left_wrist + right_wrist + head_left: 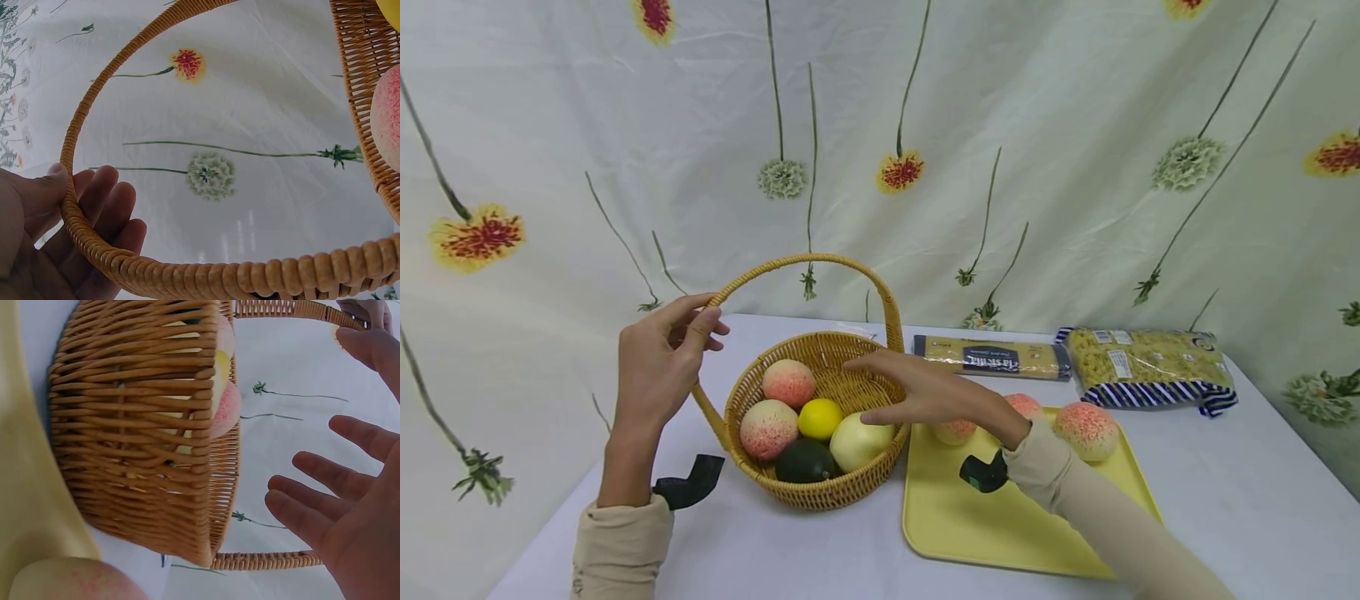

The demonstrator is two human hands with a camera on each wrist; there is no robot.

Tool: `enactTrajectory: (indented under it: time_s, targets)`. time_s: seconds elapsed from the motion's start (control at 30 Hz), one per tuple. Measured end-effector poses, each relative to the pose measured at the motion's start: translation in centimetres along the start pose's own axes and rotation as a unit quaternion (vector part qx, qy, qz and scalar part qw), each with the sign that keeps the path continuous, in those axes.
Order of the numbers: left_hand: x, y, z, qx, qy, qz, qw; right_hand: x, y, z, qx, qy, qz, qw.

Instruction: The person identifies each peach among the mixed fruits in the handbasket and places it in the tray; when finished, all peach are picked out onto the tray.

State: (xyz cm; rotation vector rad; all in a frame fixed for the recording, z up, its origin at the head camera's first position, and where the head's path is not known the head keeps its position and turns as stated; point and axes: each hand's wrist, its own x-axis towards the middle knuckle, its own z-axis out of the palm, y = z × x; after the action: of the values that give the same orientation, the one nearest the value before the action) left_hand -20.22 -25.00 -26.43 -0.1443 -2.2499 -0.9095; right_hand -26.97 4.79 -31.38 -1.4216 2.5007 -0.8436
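My left hand (658, 358) grips the wrapped handle (94, 247) of a wicker basket (842, 493), thumb on one side and fingers curled behind. Inside the basket lie two peaches (768, 429), a yellow lemon (820, 418), a dark green fruit (803, 463) and a pale round fruit (853, 446). Over the basket's right side hovers my right hand (917, 387), its fingers spread and holding nothing. From the right wrist view, that hand (350, 500) is apart from the basket's rim, with the handle (269, 560) beyond it.
Right of the basket, a yellow tray (977, 525) carries peaches (1086, 430), partly hidden by my right arm. Behind it lie a long pasta packet (992, 358) and a bag of short pasta (1142, 358). A flowered cloth (865, 100) hangs behind the table.
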Motion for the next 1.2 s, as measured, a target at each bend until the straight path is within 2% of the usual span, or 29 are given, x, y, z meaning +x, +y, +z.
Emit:
enactTrajectory:
  time_s: [0.43,0.73,1.2]
  targets:
    - [0.0,-0.1,0.1,0.005,-0.002,0.002,1.0000,2.4,-0.2,0.1,0.019,-0.011,-0.011,0.9997]
    - [-0.1,-0.2,0.1,0.005,-0.002,-0.001,1.0000,4.3,-0.5,0.8,-0.003,-0.018,-0.017,0.9997]
    - [0.0,-0.1,0.0,0.006,0.000,0.002,1.0000,6.2,-1.3,1.5,0.006,-0.025,-0.029,0.9993]
